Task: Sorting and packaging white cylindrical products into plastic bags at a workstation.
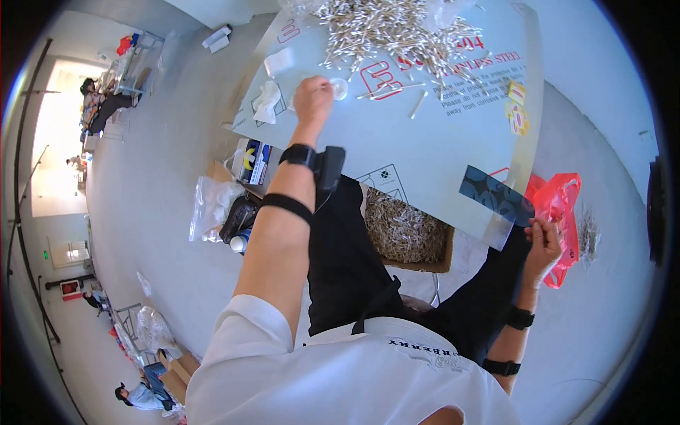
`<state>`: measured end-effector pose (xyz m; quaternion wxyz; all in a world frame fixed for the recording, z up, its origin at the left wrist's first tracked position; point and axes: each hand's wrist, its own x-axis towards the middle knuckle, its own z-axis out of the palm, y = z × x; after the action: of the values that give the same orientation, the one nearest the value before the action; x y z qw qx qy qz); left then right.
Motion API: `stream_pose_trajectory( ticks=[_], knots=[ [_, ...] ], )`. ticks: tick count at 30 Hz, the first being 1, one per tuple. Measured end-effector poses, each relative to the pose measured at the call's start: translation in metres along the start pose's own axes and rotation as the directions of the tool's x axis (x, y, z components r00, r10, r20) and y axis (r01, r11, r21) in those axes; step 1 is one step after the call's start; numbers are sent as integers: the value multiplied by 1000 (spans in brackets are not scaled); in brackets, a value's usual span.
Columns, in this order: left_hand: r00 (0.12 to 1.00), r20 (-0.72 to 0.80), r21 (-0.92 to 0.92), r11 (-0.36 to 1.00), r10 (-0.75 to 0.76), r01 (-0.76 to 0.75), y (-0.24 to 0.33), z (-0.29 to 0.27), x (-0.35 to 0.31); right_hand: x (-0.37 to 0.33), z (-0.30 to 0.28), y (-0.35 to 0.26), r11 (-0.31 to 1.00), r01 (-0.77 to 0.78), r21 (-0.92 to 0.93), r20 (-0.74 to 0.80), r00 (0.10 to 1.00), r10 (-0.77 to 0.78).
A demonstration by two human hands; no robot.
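The left hand (pixel 313 99) reaches over the far left part of the pale table (pixel 340 138), its fingers drawn close together just beside a small round white piece (pixel 339 88); whether they grip it, I cannot tell. That piece looks round, so it shows no clear long axis. The right hand (pixel 544 246) is at the table's near right edge, fingers bent at the near right end of a dark glossy sheet (pixel 494 196); a firm hold cannot be made out. The sheet lies with its long axis slanting from far left to near right, that end pointing toward a red plastic bag (pixel 559 205). Beyond the hands, a heap of cotton swabs (pixel 382 35) points every way; one loose swab (pixel 418 105) slants from near left to far right.
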<state>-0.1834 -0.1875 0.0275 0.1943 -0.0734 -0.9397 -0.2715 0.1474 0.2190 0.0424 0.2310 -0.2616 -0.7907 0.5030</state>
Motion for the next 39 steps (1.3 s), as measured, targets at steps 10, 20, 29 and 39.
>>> stream_pose_trajectory(
  ticks=[10,20,29,39],
  knots=[
    [995,29,-92,991,-90,93,-7,4,5,-51,91,-17,996,-56,72,330,943,29],
    [902,216,103,927,-374,360,-54,-29,-12,-51,94,-10,991,-122,51,325,941,99],
    [973,-99,-100,975,-209,200,-37,-39,-37,-54,94,-4,981,-152,120,326,939,106],
    [768,308,-504,781,562,-370,170,-37,-167,-67,133,-53,488,-714,502,698,668,259]
  ],
)
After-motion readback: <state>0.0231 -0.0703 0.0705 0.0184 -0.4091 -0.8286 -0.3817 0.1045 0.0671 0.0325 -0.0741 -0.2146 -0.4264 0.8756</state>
